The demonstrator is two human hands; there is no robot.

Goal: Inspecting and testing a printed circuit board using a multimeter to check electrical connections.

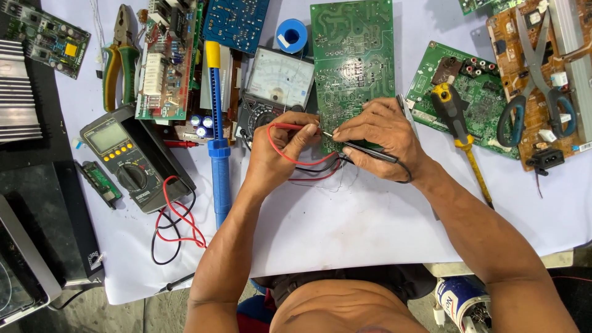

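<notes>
Both hands are closed on meter probes, the left hand (280,145) grasping the red probe (296,127) and the right hand (379,139) the black probe (370,151), tips meeting over the near end of the long green circuit board (351,55), which runs away from the person.

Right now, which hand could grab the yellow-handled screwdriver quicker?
Probably the right hand. The screwdriver lies just past it on the right side, while the left hand is farther off across the green board. Both hands hold meter probes, though.
</notes>
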